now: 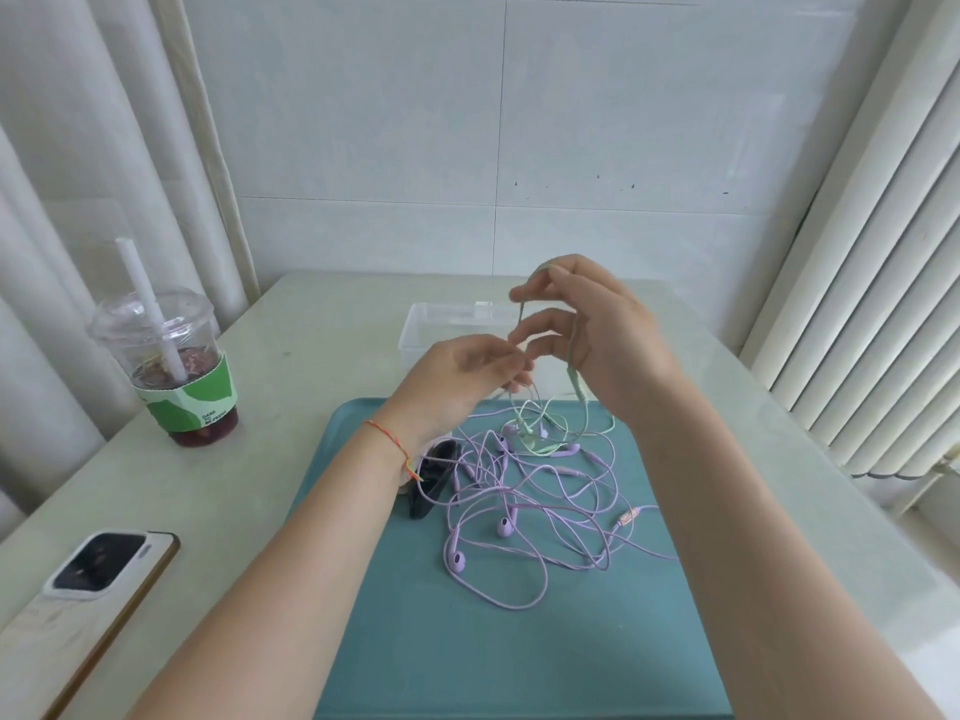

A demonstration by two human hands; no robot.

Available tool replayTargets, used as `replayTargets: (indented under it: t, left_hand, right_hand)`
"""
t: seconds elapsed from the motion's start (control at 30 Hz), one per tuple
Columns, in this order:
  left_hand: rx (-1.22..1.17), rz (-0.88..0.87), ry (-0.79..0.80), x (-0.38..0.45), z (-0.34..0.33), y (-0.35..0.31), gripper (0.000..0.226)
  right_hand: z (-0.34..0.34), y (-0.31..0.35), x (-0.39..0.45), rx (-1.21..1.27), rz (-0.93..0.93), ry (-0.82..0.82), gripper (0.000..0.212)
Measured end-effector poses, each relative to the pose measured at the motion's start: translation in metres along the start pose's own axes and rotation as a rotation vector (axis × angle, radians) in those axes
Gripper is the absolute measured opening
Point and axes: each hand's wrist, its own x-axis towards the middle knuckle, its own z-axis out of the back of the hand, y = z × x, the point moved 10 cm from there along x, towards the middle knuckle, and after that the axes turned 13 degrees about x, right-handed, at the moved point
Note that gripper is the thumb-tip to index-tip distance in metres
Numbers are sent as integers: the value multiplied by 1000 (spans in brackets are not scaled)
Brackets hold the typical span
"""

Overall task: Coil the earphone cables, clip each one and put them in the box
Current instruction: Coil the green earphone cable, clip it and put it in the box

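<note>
Green earphone cable [575, 402] is pinched by right hand [597, 335] fingers [540, 285], looped over them. Lower strand is pinched by left hand [462, 376], fingers curled.

Pale marble-look table [322, 324] pushed up against a tiled wall. Sitting right on it: a teal tray [395, 641] front and centre, a clear plastic box [415, 330] just behind the tray, a lidded iced drink cup [176, 366] with a straw over on the left, and a phone [88, 595] face down near the left edge.
</note>
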Motion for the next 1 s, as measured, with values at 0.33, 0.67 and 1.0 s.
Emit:
replayTargets:
  t: [0.33,0.67,1.0]
  left_hand:
    - [463,152,-145,-1,28,28,10]
    - [524,122,-7,1,11,24,24]
    - [409,136,-9,0,13,25,17]
  right_hand:
    - [75,19,-1,-673,24,-508,23]
    - [4,-30,5,-1194,8,160,35]
    - [15,-53,-1,-1019,-317,136,15]
